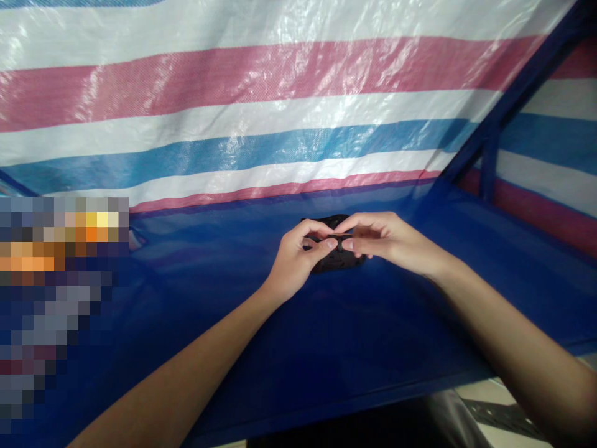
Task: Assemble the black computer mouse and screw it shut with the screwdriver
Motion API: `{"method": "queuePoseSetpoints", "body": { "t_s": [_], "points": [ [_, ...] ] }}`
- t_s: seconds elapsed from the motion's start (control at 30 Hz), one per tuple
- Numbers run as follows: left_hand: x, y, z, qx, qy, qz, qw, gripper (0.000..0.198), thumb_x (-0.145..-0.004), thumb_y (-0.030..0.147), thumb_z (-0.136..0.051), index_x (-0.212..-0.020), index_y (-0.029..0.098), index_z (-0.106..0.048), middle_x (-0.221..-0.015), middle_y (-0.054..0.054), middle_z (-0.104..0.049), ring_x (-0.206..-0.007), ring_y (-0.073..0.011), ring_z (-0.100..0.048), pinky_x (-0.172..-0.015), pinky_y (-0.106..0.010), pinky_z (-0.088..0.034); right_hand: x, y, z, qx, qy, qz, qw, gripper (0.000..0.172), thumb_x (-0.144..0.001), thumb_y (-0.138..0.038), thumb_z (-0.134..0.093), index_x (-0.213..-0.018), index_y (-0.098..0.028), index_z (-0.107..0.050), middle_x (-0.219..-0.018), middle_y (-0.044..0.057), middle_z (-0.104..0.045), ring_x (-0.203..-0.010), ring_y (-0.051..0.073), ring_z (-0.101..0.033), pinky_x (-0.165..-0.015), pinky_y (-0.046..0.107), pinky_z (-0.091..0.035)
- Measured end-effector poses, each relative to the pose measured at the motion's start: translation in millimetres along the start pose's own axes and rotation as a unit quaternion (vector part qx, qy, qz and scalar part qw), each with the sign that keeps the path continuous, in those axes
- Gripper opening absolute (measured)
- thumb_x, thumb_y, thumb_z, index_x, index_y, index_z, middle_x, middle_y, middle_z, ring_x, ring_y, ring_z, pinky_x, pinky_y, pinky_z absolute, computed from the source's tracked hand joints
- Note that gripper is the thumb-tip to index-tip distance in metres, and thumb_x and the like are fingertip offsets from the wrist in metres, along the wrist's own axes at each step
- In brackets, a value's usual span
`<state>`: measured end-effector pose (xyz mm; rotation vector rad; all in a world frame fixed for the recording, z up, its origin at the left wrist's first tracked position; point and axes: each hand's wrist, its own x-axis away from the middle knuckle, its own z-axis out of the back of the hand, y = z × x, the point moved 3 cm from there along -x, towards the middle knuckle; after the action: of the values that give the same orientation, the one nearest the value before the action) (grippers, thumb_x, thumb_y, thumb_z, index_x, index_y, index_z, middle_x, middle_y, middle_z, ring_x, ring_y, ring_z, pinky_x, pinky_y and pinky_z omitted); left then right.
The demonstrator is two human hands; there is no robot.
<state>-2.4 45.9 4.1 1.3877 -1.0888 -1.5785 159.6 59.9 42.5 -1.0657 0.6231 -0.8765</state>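
Note:
Over the blue table, my left hand (296, 258) and my right hand (396, 239) meet fingertip to fingertip. Both are closed in a pinch on a small, dark, thin piece (340, 240), too small to identify. Directly beneath the fingers is a black moulded object (338, 262) with an uneven surface and cut-outs. Its upper middle is covered by my fingers, so its kind is unclear. I cannot tell whether the small piece is joined to the black object or apart from it.
The blue table (298, 348) runs wide under both forearms. Behind it hangs a striped plastic sheet (233, 74) in white, red and blue. A dark blue frame bar (513, 99) slants up at the right. A pixelated patch hides the left side.

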Motion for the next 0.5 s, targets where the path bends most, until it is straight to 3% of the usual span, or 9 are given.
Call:
{"method": "queuePoseSetpoints", "body": {
  "t_s": [0.23, 0.5],
  "points": [
    [0.3, 0.9, 0.5, -0.009, 0.007, -0.001, 1.000, 0.008, -0.074, 0.023, -0.067, -0.078, 0.018, -0.064, -0.082, 0.000, -0.064, -0.074, -0.0127, -0.059, -0.063, -0.023, -0.043, 0.1, -2.0, 0.2, 0.007, 0.004, 0.001, 1.000, 0.028, -0.074, -0.033, -0.068, -0.096, -0.015, -0.067, -0.057, -0.002, -0.057, -0.051, 0.010, -0.051, -0.048, 0.022, -0.041],
    [-0.8, 0.2, 1.7, -0.017, 0.000, -0.008, 1.000, 0.007, -0.075, 0.023, -0.066, -0.079, 0.018, -0.063, -0.081, 0.000, -0.063, -0.074, -0.0116, -0.058, -0.062, -0.022, -0.042, -0.2, -3.0, -1.2, 0.004, 0.003, -0.002, 1.000, 0.028, -0.074, -0.034, -0.068, -0.094, -0.015, -0.067, -0.063, 0.000, -0.059, -0.054, 0.010, -0.052, -0.049, 0.023, -0.041]
  ]
}}
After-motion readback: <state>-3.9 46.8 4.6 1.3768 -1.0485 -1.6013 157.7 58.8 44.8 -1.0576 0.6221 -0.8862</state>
